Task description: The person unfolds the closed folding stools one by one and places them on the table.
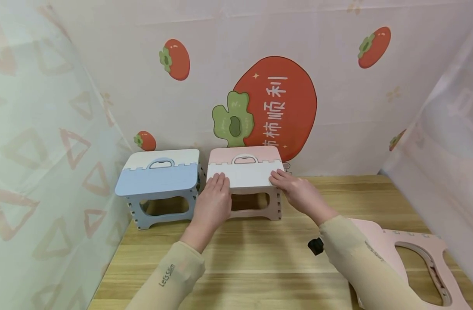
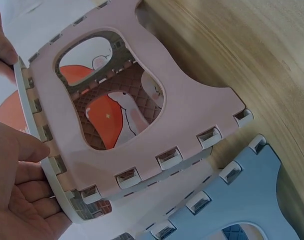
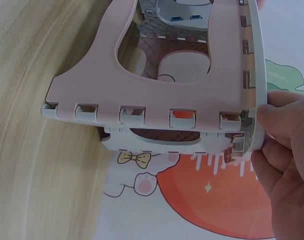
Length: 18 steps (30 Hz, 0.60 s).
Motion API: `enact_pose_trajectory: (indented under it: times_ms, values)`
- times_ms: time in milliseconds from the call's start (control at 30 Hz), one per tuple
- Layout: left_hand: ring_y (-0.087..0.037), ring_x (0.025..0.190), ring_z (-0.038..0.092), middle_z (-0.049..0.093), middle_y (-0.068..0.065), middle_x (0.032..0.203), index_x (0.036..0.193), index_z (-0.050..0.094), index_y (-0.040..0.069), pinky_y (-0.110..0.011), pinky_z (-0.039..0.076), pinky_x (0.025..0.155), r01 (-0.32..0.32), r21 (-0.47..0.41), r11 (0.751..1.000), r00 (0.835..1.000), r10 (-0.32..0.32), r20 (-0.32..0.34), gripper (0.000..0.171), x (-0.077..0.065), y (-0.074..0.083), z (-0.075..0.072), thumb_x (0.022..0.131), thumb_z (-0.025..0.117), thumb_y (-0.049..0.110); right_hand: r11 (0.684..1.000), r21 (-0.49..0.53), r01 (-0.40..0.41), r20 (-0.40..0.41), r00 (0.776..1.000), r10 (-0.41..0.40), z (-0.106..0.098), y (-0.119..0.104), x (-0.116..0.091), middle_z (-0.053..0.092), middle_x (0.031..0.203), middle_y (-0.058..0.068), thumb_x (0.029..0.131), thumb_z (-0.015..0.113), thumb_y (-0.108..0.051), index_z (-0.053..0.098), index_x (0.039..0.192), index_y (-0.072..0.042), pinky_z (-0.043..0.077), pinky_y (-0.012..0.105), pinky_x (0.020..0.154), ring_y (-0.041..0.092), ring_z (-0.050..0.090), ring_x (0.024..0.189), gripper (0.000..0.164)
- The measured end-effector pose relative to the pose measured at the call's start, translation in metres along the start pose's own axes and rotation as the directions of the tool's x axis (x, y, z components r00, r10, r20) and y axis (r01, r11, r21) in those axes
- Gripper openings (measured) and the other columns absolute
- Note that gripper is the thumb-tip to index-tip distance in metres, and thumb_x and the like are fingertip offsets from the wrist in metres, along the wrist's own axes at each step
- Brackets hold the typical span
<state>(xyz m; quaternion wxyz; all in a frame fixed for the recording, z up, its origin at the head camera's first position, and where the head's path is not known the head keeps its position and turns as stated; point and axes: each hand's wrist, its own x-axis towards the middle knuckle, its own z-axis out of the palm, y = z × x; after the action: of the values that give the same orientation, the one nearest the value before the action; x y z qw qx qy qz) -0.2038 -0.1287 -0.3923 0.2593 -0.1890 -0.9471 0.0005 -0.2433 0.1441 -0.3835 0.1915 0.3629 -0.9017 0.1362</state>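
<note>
A pink-and-white folding stool (image 1: pixel 245 174) stands upright on its unfolded legs against the back wall, its white carry handle lying at the middle of its top. My left hand (image 1: pixel 214 200) holds the front left part of the seat, fingers over the top; the left wrist view shows the thumb at the seat's edge. At the front right corner, my right hand (image 1: pixel 298 191) grips the seat rim, thumb and fingers around it in the right wrist view. Beside it on the left stands a blue-and-white folding stool (image 1: pixel 159 183), also upright.
Another pink folding stool (image 1: pixel 426 247) lies at the right of the wooden table (image 1: pixel 259 262), partly behind my right forearm. A small black object (image 1: pixel 316 246) is near that sleeve. Printed cloth walls (image 1: pixel 337 129) with persimmon pictures enclose the back and sides.
</note>
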Motion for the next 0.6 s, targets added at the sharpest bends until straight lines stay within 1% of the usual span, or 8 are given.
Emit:
enact_pose_trajectory:
  times_ms: [167, 333, 600]
  values:
    - [-0.037, 0.133, 0.057, 0.062, -0.024, 0.137, 0.131, 0.063, -0.009, -0.046, 0.045, 0.114, 0.01, -0.016, 1.0, 1.0, -0.01, 0.006, 0.039, 0.0011, -0.0027, -0.0005, 0.096, 0.067, 0.01, 1.0, 0.02, -0.004, 0.004, 1.0, 0.004, 0.0021, 0.0016, 0.0029, 0.064, 0.138, 0.015, 0.095, 0.067, 0.001, 0.069, 0.132, -0.004, 0.055, 0.05, 0.098, 0.032, 0.061, 0.129, 0.037]
    - [-0.037, 0.133, 0.057, 0.062, -0.024, 0.137, 0.131, 0.063, -0.009, -0.046, 0.044, 0.114, 0.008, -0.025, 1.0, 1.0, -0.008, -0.005, 0.038, 0.0019, -0.0042, 0.0022, 0.097, 0.064, 0.008, 0.999, 0.032, -0.005, -0.007, 1.0, 0.005, 0.0032, 0.0026, 0.0046, 0.065, 0.138, 0.015, 0.094, 0.069, 0.001, 0.069, 0.132, -0.004, 0.055, 0.05, 0.098, 0.032, 0.061, 0.129, 0.039]
    - [-0.036, 0.132, 0.057, 0.062, -0.025, 0.138, 0.132, 0.062, -0.009, -0.046, 0.045, 0.114, 0.019, -0.003, 1.0, 1.0, -0.019, -0.012, 0.04, 0.0007, -0.0048, 0.0056, 0.096, 0.066, 0.009, 0.999, 0.048, -0.006, 0.004, 1.0, 0.006, 0.0046, 0.0018, 0.009, 0.064, 0.138, 0.015, 0.094, 0.069, 0.002, 0.069, 0.132, -0.003, 0.055, 0.05, 0.099, 0.032, 0.06, 0.129, 0.039]
